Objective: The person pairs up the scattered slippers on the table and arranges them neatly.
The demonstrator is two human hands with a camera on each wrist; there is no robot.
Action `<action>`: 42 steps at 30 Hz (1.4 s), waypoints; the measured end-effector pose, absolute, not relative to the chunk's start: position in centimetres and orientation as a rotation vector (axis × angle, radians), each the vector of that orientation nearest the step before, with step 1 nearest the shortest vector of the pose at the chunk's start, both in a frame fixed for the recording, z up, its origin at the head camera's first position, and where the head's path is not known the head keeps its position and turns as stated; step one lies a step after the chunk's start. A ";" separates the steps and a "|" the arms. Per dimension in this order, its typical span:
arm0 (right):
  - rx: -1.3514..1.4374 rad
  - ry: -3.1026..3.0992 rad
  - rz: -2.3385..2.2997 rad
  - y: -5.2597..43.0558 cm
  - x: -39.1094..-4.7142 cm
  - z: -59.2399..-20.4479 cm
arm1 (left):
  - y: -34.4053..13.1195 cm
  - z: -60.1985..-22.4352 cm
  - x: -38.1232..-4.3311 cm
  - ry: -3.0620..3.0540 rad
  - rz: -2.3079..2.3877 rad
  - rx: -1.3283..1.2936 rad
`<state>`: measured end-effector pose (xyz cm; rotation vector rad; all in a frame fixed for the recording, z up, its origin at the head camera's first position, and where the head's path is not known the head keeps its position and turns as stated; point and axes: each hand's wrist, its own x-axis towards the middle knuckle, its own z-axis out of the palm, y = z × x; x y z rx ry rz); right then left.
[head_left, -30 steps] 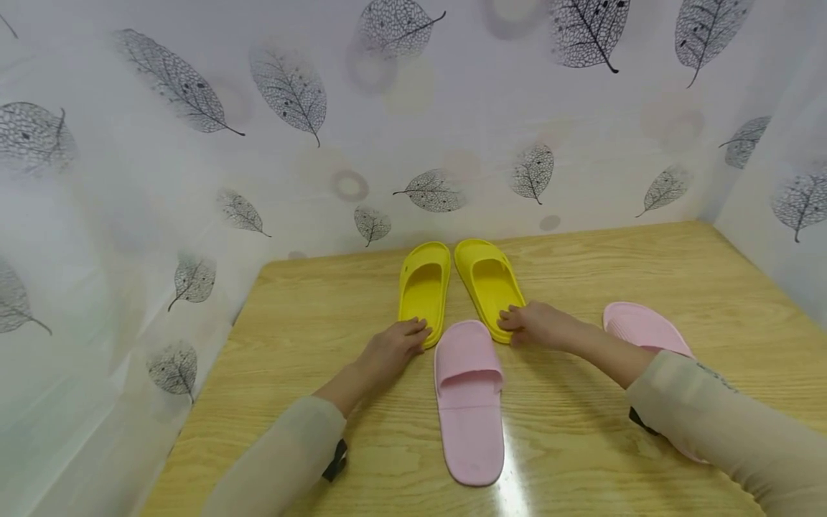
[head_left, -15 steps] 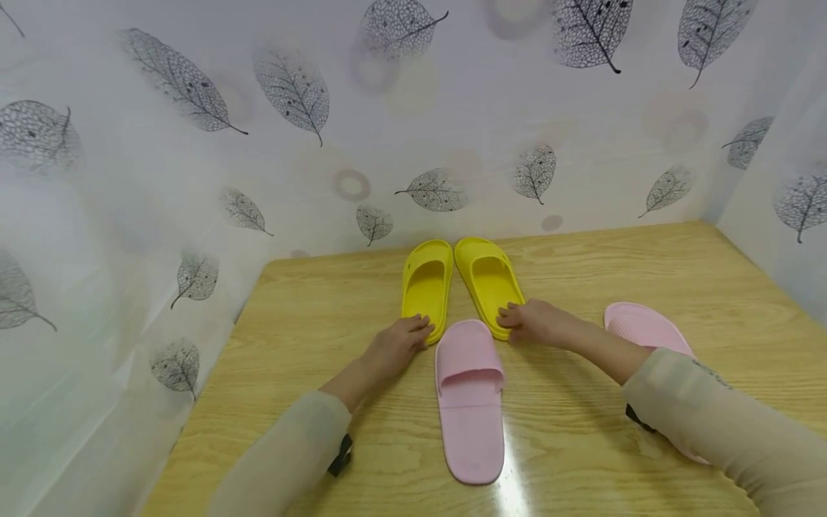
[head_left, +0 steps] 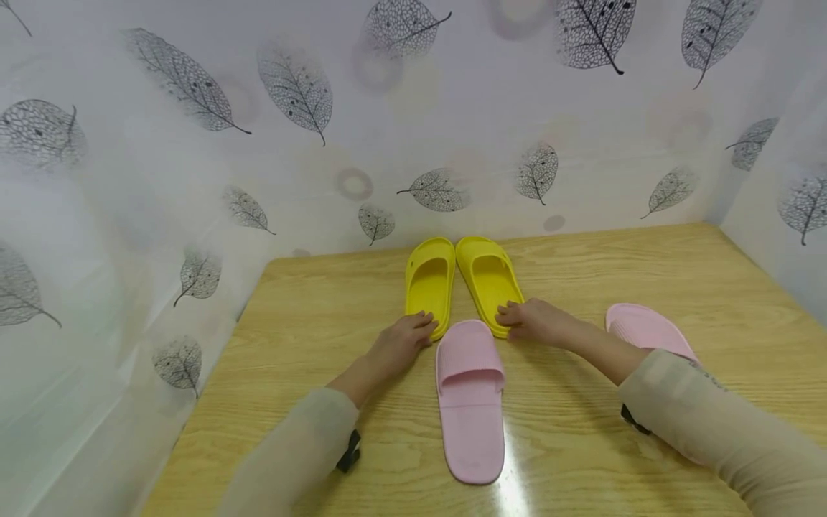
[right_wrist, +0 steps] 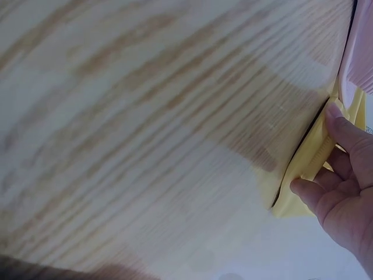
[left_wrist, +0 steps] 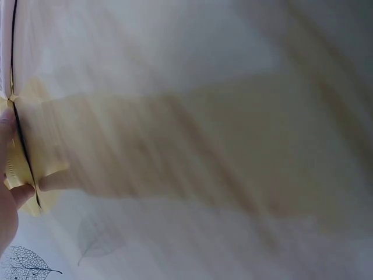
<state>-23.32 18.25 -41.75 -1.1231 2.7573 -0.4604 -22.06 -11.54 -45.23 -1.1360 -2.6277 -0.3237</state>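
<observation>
Now the hands, left (head_left: 400,345) and right (head_left: 541,323), grip one yellow slipper (head_left: 429,283) apiece, near a pink slipper (head_left: 472,438).

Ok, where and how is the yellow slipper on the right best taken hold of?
Probably by the heel rim of the right yellow slipper, from the near right side: that end faces the person, clear of the strap, and a pink slipper crowds its left. The right hand holds it there.
</observation>
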 end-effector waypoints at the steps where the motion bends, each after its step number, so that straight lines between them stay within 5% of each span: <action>1: -1.117 2.759 -0.464 18.2 -23.3 -41.8 | -11.6 -45.2 -22.0 -2.625 -0.322 -1.135; 42: -1.061 2.915 -0.350 15.5 -23.0 -42.7 | -9.7 -45.8 -22.1 -2.633 -0.227 -1.036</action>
